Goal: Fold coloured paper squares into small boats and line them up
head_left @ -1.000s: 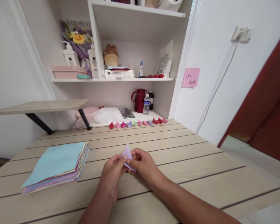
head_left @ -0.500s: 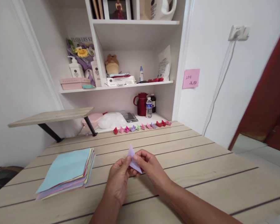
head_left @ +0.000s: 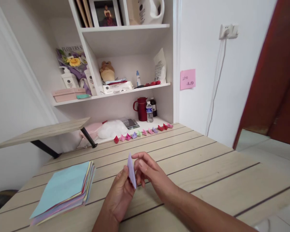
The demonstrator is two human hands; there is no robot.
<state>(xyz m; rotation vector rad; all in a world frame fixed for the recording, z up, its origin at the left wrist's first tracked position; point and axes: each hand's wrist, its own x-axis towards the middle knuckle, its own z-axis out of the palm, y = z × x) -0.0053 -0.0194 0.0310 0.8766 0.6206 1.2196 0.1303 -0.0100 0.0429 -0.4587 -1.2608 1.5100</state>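
Observation:
A folded piece of lilac origami paper [head_left: 131,170] stands nearly edge-on over the middle of the table. My left hand [head_left: 119,191] is closed on it, thumb on the near face and fingers behind. My right hand [head_left: 153,175] is just to the right, fingers loosely bent and apart; its index fingertip reaches the paper's upper edge, and whether it touches cannot be made out. To the left lies a stack of coloured paper sheets [head_left: 62,183], light blue on top.
Several small folded paper pieces [head_left: 139,133] form a row along the table's [head_left: 207,174] back edge. Behind stand a red jug [head_left: 142,109] and a water bottle [head_left: 149,112]. A small raised wooden shelf [head_left: 43,130] with black legs stands back left.
My right thumb and fingers have come off the lilac paper and spread. The paper has turned more edge-on in my left hand. The camera view has shifted slightly right.

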